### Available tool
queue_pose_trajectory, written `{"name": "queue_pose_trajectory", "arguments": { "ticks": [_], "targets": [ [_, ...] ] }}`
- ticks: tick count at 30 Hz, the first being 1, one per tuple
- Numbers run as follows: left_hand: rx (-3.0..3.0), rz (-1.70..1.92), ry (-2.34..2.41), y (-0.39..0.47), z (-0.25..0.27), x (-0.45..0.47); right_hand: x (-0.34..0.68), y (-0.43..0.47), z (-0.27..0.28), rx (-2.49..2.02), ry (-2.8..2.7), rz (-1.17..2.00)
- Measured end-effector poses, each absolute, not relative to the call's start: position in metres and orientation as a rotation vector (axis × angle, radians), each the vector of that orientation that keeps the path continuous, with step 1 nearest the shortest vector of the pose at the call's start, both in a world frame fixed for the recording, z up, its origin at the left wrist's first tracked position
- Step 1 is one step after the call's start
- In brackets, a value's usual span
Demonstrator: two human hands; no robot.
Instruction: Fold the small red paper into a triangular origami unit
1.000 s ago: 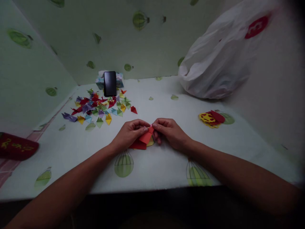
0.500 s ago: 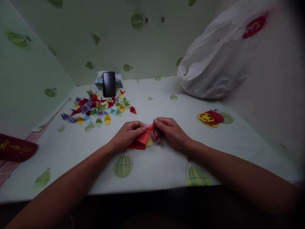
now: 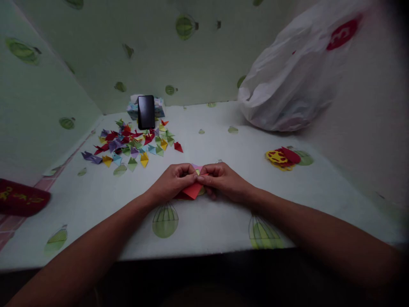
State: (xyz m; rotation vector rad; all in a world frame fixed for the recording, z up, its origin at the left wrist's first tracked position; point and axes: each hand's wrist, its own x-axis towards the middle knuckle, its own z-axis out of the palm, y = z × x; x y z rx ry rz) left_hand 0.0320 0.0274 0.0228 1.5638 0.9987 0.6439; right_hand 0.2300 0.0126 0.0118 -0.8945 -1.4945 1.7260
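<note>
Between my two hands is a folded sheet of red origami paper (image 3: 192, 190). My left hand (image 3: 175, 181) pinches its left side with thumb and fingers. On the other side my right hand (image 3: 223, 181) is closed on the paper, its thumb tip meeting the left thumb near the top. Parts of the red paper are hidden under the fingers. Beneath it, bits of yellow and lilac paper show on the table. To the upper left lies a spread of small folded paper cranes (image 3: 128, 143) in many colours.
A black phone (image 3: 146, 112) leans on a tissue box (image 3: 132, 111) behind the cranes. A bulging white plastic bag (image 3: 281, 94) stands at the back right. Red and yellow cut-out pieces (image 3: 276, 157) lie on the right, and a dark red object (image 3: 24, 198) at the left edge.
My right hand has moved left and slightly down, so both thumbs now meet on the red paper. The paper's right corner has been brought in and is now mostly covered.
</note>
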Motion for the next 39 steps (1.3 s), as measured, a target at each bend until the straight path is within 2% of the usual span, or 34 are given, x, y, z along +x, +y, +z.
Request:
{"name": "queue_pose_trajectory", "arguments": {
  "ticks": [8,17,23,29,39],
  "targets": [
    [1.531,0.621,0.959,0.029,0.025,0.031,0.231,0.013,0.006,-0.891,-1.377,1.783],
    [1.563,0.705,1.046,0.03,0.029,0.03,0.236,0.018,0.013,-0.974,-1.303,1.493],
    [1.669,0.682,1.03,0.027,0.026,0.032,0.23,0.014,0.009,-0.968,-1.44,1.58],
    [1.672,0.716,1.02,0.025,0.031,0.031,0.229,0.01,0.015,-1.092,-1.457,1.456],
    [1.764,0.999,0.758,0.028,0.016,0.032,0.228,0.019,0.005,-0.846,-1.03,1.971]
  ]
}}
